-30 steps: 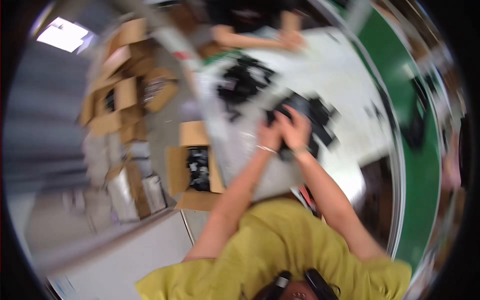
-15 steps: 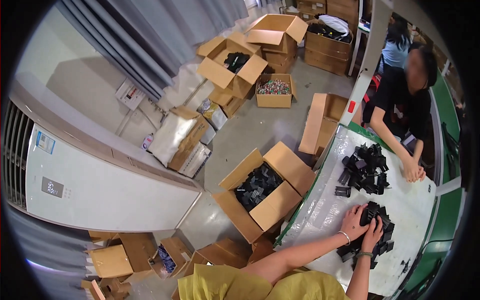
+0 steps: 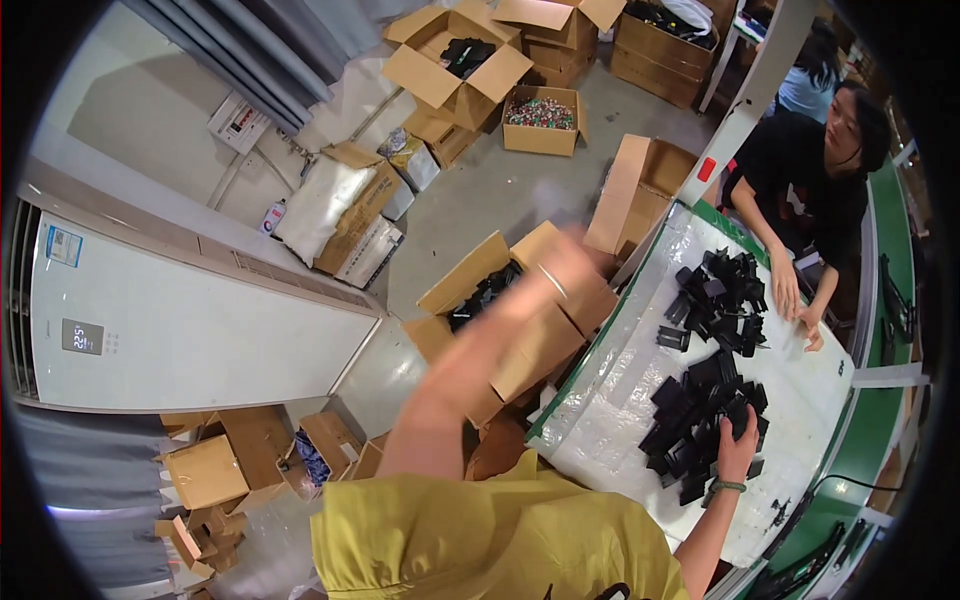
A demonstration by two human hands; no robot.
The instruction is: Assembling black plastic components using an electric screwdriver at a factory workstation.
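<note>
My left hand (image 3: 572, 268), smeared by motion, is above the flap of an open cardboard box (image 3: 545, 352); its fingers cannot be made out. Inside that box lie many black plastic parts (image 3: 487, 293). At the right, my right hand (image 3: 738, 445) curls its fingers round a black plastic part (image 3: 737, 411) at the edge of a heap of like parts (image 3: 690, 425). This heap rests on the white, film-covered tabletop (image 3: 590, 445). Just beyond lies a second heap of black parts (image 3: 722, 300).
Across the table sits a person (image 3: 815, 180) in black, hands at the table edge. A white post (image 3: 745, 115) rises at the far corner. Open cartons (image 3: 455, 60) and a box of small colourful pieces (image 3: 540, 125) stand on the floor. A white cabinet unit (image 3: 190, 330) is at left.
My left hand has left the near heap and swung left over the cardboard box. My right hand stays at the heap, which is more spread out. The other person's hands have moved apart.
</note>
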